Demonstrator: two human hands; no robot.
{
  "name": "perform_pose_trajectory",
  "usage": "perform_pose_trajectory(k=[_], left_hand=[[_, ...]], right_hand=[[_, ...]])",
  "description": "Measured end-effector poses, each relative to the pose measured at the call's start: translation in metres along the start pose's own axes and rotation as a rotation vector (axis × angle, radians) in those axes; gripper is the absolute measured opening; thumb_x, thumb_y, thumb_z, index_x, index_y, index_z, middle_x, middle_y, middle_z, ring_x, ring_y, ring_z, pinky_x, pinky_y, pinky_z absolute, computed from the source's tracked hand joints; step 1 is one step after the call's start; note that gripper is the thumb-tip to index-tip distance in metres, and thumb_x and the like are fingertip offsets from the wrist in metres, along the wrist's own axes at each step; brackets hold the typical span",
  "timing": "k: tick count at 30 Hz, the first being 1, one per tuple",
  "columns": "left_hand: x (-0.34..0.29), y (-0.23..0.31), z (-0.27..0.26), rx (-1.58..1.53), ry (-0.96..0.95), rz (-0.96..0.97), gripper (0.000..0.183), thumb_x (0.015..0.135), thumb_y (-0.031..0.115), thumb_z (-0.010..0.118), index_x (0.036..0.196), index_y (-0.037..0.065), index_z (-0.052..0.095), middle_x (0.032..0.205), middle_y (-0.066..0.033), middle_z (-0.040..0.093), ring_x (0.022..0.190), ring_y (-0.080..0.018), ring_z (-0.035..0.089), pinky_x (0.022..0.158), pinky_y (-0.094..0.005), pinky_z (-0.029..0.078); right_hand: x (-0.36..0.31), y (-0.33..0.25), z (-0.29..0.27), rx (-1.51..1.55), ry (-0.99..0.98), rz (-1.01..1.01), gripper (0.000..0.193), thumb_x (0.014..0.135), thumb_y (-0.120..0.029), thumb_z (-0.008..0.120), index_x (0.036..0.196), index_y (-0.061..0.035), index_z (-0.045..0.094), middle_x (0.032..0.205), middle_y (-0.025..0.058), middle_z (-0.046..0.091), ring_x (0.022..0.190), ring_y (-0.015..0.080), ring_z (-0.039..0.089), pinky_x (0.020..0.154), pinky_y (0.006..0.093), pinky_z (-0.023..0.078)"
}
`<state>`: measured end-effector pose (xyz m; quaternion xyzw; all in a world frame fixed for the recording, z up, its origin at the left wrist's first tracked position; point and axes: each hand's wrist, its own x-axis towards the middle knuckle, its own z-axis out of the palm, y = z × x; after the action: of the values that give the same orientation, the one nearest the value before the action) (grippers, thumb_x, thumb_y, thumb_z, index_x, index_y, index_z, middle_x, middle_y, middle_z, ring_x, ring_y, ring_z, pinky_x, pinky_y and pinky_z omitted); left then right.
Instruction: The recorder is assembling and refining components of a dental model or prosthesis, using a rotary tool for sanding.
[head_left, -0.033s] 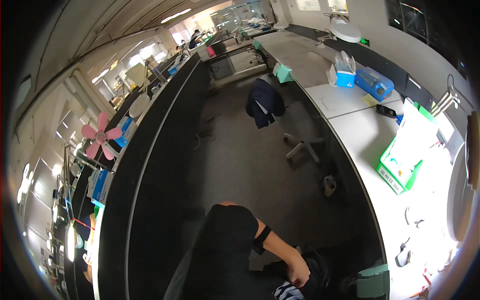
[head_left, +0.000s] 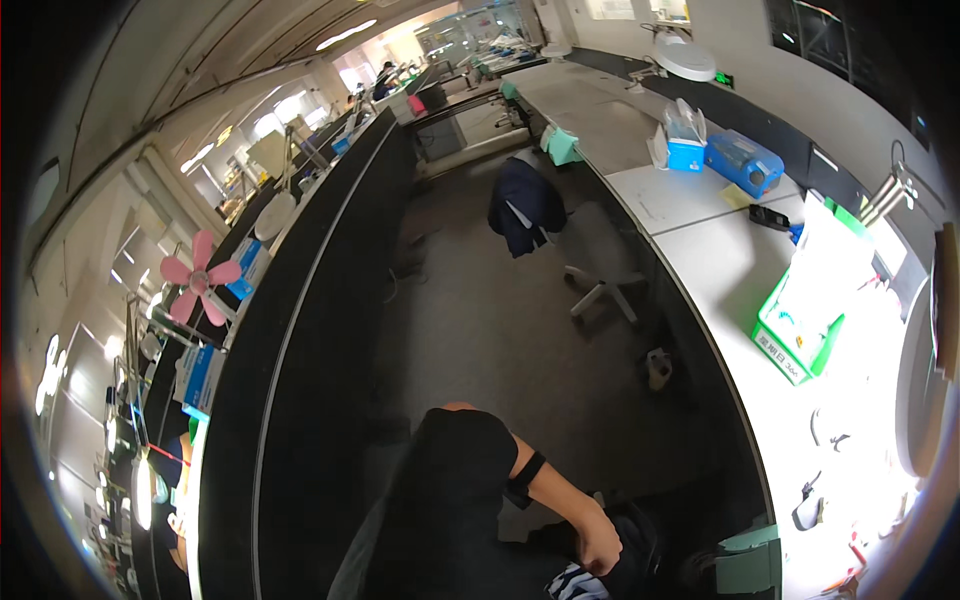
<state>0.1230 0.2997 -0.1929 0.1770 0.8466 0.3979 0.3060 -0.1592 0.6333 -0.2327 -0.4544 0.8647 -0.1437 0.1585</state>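
My left hand [head_left: 599,543] is low in the picture, at the end of a bent bare forearm with a black band [head_left: 527,475] near the elbow. Its fingers curl downward and look closed, but what they hold, if anything, is hidden. Dark fabric [head_left: 635,535] lies around the hand, and a black-and-white striped cloth [head_left: 577,582] shows just below it. A dark sleeve [head_left: 465,450] covers my upper arm. My right hand does not show.
On the right, a brightly lit workbench [head_left: 690,255] carries a green bin [head_left: 790,350], a blue case [head_left: 745,163] and a blue box [head_left: 686,154]. A swivel chair with a dark jacket [head_left: 525,205] stands ahead. A black partition [head_left: 330,260] and pink fan [head_left: 200,280] are on the left.
The whole view has shifted very slightly, with the bench things a little further left and up. My left hand keeps its place and shape.
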Motion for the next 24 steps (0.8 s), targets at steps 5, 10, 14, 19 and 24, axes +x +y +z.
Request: perform_pose_trajectory(k=[5, 10, 14, 19, 24], left_hand=[[0.013, 0.007, -0.009, 0.060, -0.089, 0.016, 0.019, 0.085, 0.020, 0.067, 0.097, 0.012, 0.079, 0.097, -0.0120, 0.076, 0.097, -0.0327, 0.071, 0.081, -0.0448, 0.056], [0.019, 0.006, -0.011, 0.011, -0.129, -0.013, 0.020, 0.081, 0.018, 0.067, 0.095, 0.015, 0.080, 0.096, -0.0117, 0.076, 0.094, -0.0333, 0.071, 0.078, -0.0462, 0.056], [0.026, -0.010, 0.002, -0.085, -0.080, 0.015, 0.022, 0.078, 0.015, 0.064, 0.093, 0.011, 0.079, 0.092, -0.0156, 0.075, 0.091, -0.0365, 0.070, 0.077, -0.0484, 0.054], [0.029, -0.032, 0.006, -0.232, -0.061, 0.091, 0.018, 0.081, 0.017, 0.064, 0.090, 0.007, 0.076, 0.086, -0.0183, 0.073, 0.086, -0.0370, 0.069, 0.074, -0.0481, 0.052], [0.028, -0.048, 0.003, -0.325, 0.077, 0.046, 0.015, 0.084, 0.018, 0.065, 0.083, 0.004, 0.071, 0.077, -0.0185, 0.068, 0.078, -0.0361, 0.066, 0.070, -0.0456, 0.049]], right_hand=[[-0.021, -0.032, -0.021, 0.040, -0.062, -0.003, 0.028, 0.099, -0.030, 0.061, 0.111, -0.0085, 0.075, 0.103, 0.0158, 0.075, 0.092, 0.0376, 0.072, 0.081, 0.0440, 0.056], [-0.020, -0.042, -0.027, 0.081, -0.110, 0.057, 0.029, 0.099, -0.032, 0.062, 0.107, -0.0063, 0.074, 0.097, 0.0175, 0.074, 0.086, 0.0381, 0.071, 0.077, 0.0437, 0.056], [-0.015, -0.037, -0.030, 0.107, -0.143, 0.082, 0.031, 0.099, -0.032, 0.062, 0.103, -0.0045, 0.074, 0.093, 0.0188, 0.074, 0.082, 0.0384, 0.071, 0.075, 0.0434, 0.055], [-0.010, -0.019, -0.021, 0.178, -0.132, 0.098, 0.034, 0.099, -0.035, 0.063, 0.100, -0.0025, 0.075, 0.087, 0.0211, 0.073, 0.077, 0.0394, 0.071, 0.071, 0.0441, 0.055], [-0.013, -0.007, -0.007, 0.111, -0.151, 0.125, 0.037, 0.098, -0.036, 0.063, 0.103, -0.0009, 0.075, 0.088, 0.0215, 0.074, 0.076, 0.0395, 0.072, 0.070, 0.0442, 0.055]])
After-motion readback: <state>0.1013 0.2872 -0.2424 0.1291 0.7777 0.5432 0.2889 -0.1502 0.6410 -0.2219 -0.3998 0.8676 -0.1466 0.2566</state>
